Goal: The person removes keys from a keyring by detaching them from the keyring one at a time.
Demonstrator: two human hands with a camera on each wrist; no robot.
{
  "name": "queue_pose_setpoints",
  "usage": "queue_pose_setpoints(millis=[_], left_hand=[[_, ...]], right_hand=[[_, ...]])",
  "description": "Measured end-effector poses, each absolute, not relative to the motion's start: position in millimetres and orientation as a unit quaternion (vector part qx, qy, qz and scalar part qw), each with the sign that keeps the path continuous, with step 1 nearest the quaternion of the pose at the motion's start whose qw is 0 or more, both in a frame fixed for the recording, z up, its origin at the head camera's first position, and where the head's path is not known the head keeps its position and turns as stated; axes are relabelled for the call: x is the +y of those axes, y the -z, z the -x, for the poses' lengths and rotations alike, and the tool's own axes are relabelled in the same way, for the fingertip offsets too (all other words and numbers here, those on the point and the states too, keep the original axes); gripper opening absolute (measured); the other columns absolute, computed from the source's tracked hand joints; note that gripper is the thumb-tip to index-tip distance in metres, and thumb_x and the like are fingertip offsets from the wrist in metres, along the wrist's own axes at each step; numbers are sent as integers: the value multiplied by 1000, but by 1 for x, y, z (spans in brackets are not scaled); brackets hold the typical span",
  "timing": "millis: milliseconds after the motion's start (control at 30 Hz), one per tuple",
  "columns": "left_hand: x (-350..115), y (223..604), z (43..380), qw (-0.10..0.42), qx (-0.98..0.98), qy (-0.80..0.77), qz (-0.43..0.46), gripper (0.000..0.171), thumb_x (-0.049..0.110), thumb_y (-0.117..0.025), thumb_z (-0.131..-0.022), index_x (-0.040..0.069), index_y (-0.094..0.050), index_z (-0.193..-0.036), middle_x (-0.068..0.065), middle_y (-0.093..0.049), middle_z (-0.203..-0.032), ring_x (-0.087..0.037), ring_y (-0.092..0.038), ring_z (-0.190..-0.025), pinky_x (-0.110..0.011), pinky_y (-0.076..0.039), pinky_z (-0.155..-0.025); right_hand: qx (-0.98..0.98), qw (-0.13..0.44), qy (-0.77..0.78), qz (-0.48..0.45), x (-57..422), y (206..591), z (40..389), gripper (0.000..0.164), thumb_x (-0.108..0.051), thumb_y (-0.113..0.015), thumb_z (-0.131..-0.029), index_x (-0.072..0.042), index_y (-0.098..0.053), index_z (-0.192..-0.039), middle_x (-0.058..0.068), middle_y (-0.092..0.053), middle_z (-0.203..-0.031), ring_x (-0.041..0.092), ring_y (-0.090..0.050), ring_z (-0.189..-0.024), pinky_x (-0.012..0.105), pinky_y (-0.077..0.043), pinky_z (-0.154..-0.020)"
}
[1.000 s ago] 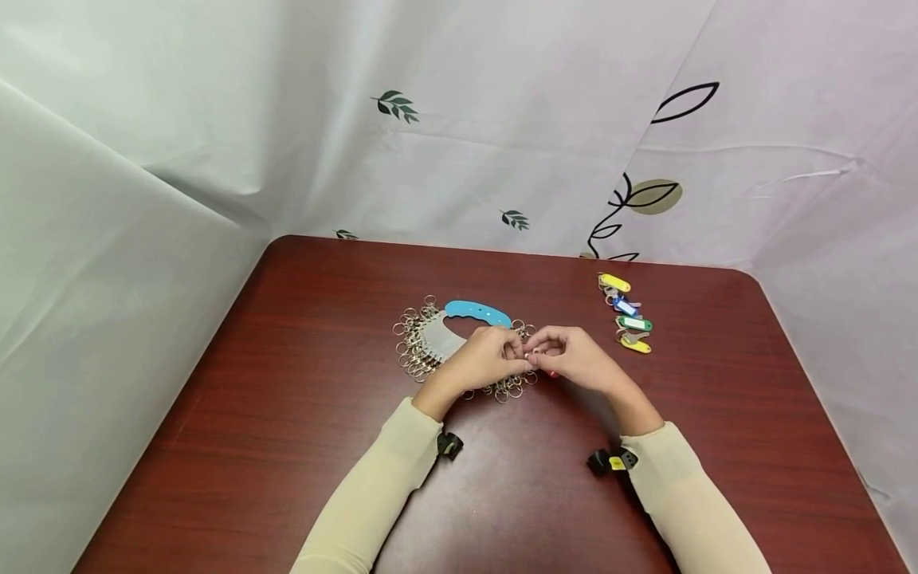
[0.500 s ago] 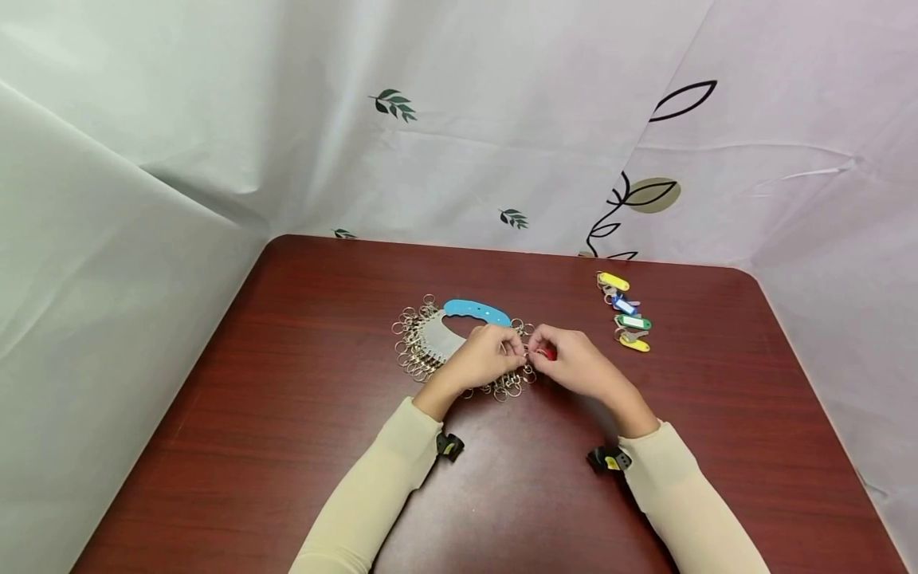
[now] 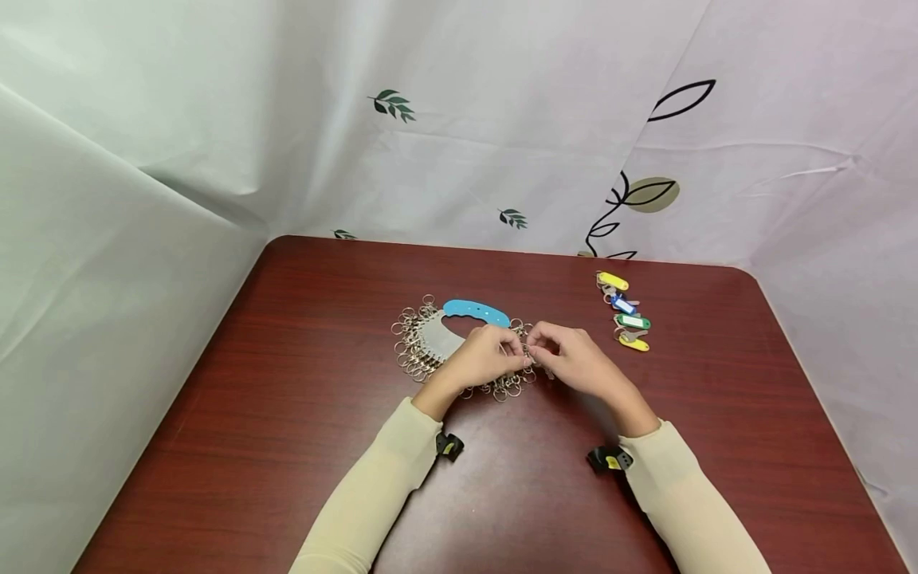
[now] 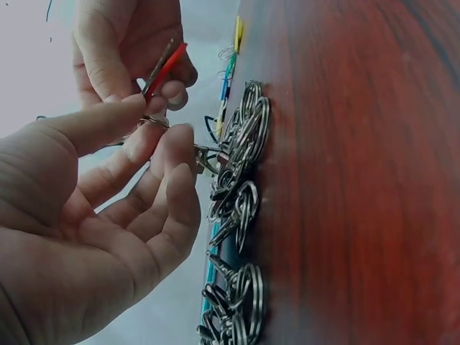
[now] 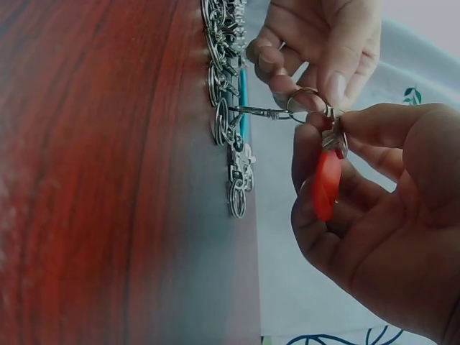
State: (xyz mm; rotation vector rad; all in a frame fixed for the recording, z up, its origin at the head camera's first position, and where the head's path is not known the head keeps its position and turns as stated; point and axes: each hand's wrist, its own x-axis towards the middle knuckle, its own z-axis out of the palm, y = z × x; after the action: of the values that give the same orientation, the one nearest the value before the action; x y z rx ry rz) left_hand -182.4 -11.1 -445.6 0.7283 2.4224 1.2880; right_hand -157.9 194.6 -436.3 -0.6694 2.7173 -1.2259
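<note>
A fan-shaped metal key holder plate with a blue handle lies on the table, fringed with snap hooks and split rings. My left hand pinches one split ring at the holder's right end, its hook pulled out from the plate. Close against it, my right hand pinches the small ring of a key with a red key tag. In the right wrist view the tag hangs below the fingertips. Whether the two rings are linked is hidden by the fingers.
Right of the holder lies a column of tagged keys: a yellow tag, a blue tag, a green tag and another yellow tag. A white patterned curtain encloses the reddish-brown table.
The hands drew slightly apart, showing the red tag in the head view, then came closer again. The tag is now hidden there behind my right hand. The holder has stayed put.
</note>
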Motion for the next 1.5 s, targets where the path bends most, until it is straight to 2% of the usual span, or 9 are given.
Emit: queue_pose_setpoints(millis=[233, 433, 633, 833, 1067, 1167, 1333, 1400, 1500], left_hand=[[-12, 442, 181, 126, 848, -452, -246, 12, 12, -81, -89, 16, -77, -78, 6, -72, -77, -5, -54, -68, -21, -44, -62], [-13, 441, 182, 131, 849, -443, -256, 14, 10, -83, -86, 16, -77, -75, 6, -72, -78, -6, -50, -67, -21, -41, -62], [-12, 443, 182, 139, 848, -443, -255, 11, 18, -80, -90, 14, -77, -79, 6, -69, -75, -4, -49, -61, -19, -39, -55], [-10, 446, 181, 128, 846, -456, -246, 11, 15, -78, -91, 13, -78, -80, 6, -71, -73, -3, -54, -64, -19, -43, -59], [-10, 447, 182, 117, 857, -438, -245, 11, 14, -83, -87, 15, -77, -77, 6, -71, -73, -4, -56, -65, -20, -45, -61], [-11, 446, 182, 123, 864, -432, -228, 14, 15, -85, -85, 11, -72, -83, 3, -68, -75, -7, -58, -67, -21, -48, -63], [-12, 446, 184, 143, 867, -424, -220, 30, 16, -87, -83, 7, -66, -102, 0, -65, -80, -11, -60, -72, -25, -50, -68], [-12, 447, 184, 149, 868, -416, -227, 29, 15, -86, -84, 7, -68, -105, 0, -67, -80, -10, -61, -71, -24, -50, -69], [-11, 447, 185, 147, 869, -409, -235, 16, 10, -78, -88, 7, -72, -103, 0, -69, -80, -7, -61, -71, -22, -50, -69]], right_hand=[[893, 42, 399, 206, 196, 437, 158, 8, -11, -66, -100, -17, -66, -95, -5, -61, -70, 11, -56, -55, 28, -49, -53], [899, 44, 393, 188, 195, 438, 158, 6, -11, -66, -99, -16, -67, -95, -4, -63, -73, 12, -57, -57, 28, -48, -55], [898, 44, 394, 189, 194, 437, 158, 7, -13, -66, -100, -18, -67, -96, -5, -66, -76, 12, -57, -60, 27, -48, -58], [896, 56, 403, 180, 194, 438, 158, 5, -12, -66, -100, -15, -67, -96, -2, -66, -75, 12, -57, -58, 28, -48, -56], [893, 63, 414, 163, 192, 439, 160, 5, -10, -68, -98, -13, -70, -96, 2, -72, -89, 13, -64, -76, 28, -51, -70], [889, 65, 424, 161, 192, 438, 160, 4, -10, -68, -98, -12, -71, -96, 3, -72, -89, 15, -65, -75, 28, -52, -69], [885, 59, 436, 156, 194, 437, 161, 5, -11, -67, -99, -10, -71, -96, 3, -72, -88, 15, -64, -77, 26, -52, -69], [882, 62, 441, 154, 195, 438, 161, 5, -11, -67, -99, -10, -70, -96, 3, -71, -87, 16, -65, -77, 26, -51, -69], [874, 75, 456, 152, 196, 440, 162, 5, -11, -66, -99, -9, -69, -96, 6, -71, -81, 20, -66, -71, 26, -51, -63]])
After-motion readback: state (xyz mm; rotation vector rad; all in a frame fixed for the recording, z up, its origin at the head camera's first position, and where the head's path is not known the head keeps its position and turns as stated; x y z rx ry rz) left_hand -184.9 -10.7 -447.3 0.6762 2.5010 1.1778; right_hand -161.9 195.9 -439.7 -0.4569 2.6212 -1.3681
